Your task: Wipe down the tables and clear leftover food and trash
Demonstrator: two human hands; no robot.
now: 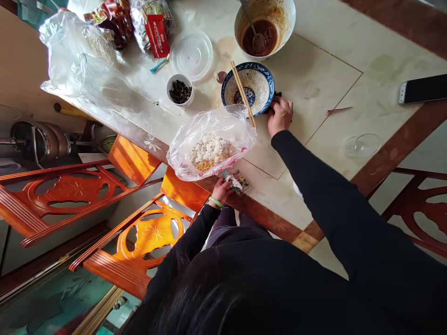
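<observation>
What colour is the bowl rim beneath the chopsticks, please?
The rim is mostly blue; best view: head.

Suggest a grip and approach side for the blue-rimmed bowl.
Probably pinch the blue-rimmed bowl by its rim at picture right, coming from that side, where the right hand is close. Its wall flares outward to an exposed rim, and the chopsticks lie across further left.

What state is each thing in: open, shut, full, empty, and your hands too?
Plastic bag: open, holding white rice and golden crumbs.
Blue-rimmed bowl: soiled inside, nearly empty.
Chopsticks: together, lying across that bowl.
White bowl: partly filled with brown sauce.
Spoon: dipped in the sauce.
White tub: open, holding dark pieces.
Round clear lid: off, lying flat.
Left hand: holding a crumpled white scrap.
Right hand: beside blue-rimmed bowl, grip unclear.
</observation>
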